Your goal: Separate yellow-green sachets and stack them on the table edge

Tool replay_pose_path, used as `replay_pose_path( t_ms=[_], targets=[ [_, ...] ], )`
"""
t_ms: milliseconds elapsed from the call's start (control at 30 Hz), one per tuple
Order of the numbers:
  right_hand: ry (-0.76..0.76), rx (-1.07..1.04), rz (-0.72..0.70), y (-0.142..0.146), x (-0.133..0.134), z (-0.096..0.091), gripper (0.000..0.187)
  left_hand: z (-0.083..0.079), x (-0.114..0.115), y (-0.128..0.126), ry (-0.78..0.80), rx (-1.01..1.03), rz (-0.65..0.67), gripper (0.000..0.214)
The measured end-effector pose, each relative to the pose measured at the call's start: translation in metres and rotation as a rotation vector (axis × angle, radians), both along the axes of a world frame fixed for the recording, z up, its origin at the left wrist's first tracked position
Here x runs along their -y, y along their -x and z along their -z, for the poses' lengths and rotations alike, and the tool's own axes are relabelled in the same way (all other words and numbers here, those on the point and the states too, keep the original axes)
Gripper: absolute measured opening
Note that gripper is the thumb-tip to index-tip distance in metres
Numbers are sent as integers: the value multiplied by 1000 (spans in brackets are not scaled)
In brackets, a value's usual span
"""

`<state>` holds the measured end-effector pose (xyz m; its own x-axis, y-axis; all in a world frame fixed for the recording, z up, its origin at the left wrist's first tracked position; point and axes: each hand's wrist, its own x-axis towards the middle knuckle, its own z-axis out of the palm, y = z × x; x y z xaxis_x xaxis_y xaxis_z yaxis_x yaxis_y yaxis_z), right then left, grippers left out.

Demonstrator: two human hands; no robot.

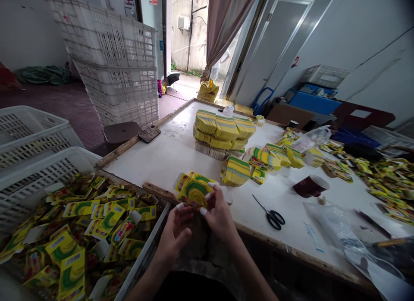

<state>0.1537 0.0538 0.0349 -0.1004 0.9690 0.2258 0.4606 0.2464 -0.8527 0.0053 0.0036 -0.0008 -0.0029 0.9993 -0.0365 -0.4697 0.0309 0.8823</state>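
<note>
A yellow carton (196, 192) with green swirls is held over the table's near edge by my right hand (220, 214), its fingers closed on the right side. My left hand (174, 232) is palm up at the carton's lower left, thumb apart and fingers loosely curled; whether a fingertip touches the carton I cannot tell. White covers show on fingertips of both hands. More flat yellow cartons lie just behind the held one, partly hidden. To the left, a white crate (147, 245) is full of folded yellow cartons (73, 266).
Stacked bundles of flat cartons (223, 130) stand on the white table (142, 158). Black-handled scissors (271, 217), a dark red mug (311, 186) and a plastic bag (336, 227) lie to the right. A phone (149, 134) rests at the left edge. Tall white crates (113, 64) stand behind.
</note>
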Motion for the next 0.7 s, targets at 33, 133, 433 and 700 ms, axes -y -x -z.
replay_pose_path(
  t_ms=[33, 133, 433, 700],
  targets=[
    [57, -120, -60, 9, 12, 0, 63, -2, -2, -3, 32, 148, -66, 62],
    [219, -367, -233, 34, 46, 2, 64, -14, -10, -8, 157, 454, -234, 59],
    [340, -503, -219, 33, 51, 6, 44, -6, -6, -9, 178, 373, -246, 63],
    [149, -326, -155, 2, 41, 6, 11, 1, -11, 19, 72, 32, -85, 27]
  ],
)
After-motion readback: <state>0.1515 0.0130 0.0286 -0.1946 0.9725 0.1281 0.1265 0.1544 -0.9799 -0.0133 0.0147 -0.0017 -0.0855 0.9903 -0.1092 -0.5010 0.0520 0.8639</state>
